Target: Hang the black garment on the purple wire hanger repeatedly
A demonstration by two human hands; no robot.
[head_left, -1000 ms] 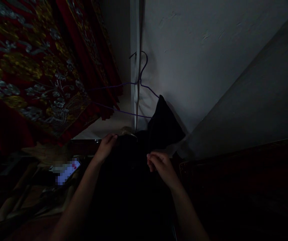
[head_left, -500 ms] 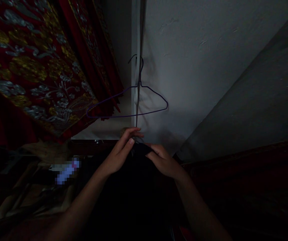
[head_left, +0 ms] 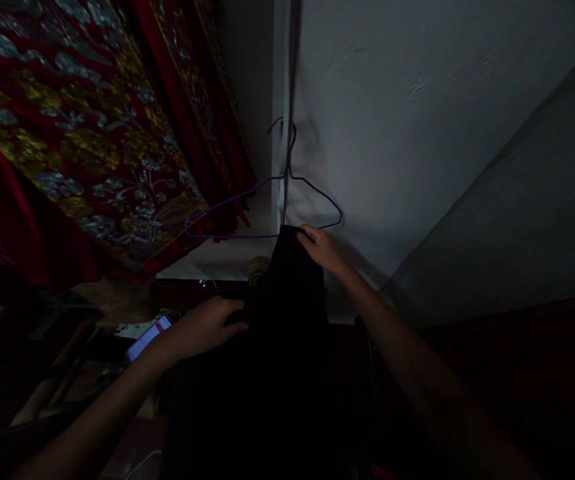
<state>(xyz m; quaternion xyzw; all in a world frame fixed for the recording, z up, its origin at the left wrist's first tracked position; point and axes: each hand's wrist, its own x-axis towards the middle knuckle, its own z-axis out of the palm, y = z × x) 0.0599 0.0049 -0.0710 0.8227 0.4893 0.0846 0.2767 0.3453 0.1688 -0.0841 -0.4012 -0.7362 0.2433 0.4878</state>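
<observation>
A black cloth [head_left: 297, 280], its kind too dark to make out, rises in front of me toward a purple wire hanger [head_left: 237, 236]. My right hand [head_left: 320, 250] pinches its raised top corner, right at the hanger's lower bar. Lower and to the left, my left hand [head_left: 210, 325] is on the left side of the same cloth, its thumb in front and its fingertips lost in the dark fabric. The hanger hangs by its hook on a narrow pale strip [head_left: 280, 67] along the wall.
Red cloth with gold and silver embroidery [head_left: 92, 150] hangs at left. A lit phone [head_left: 148, 339] lies beside my left forearm, near wooden furniture parts [head_left: 42, 400]. A small tan perforated object [head_left: 257, 268] is behind the cloth. A grey wall [head_left: 392, 147] stands at right.
My right hand has lifted the cloth's corner up to the hanger's bar. My left hand has moved down and left, away from the right hand. The view has shifted slightly.
</observation>
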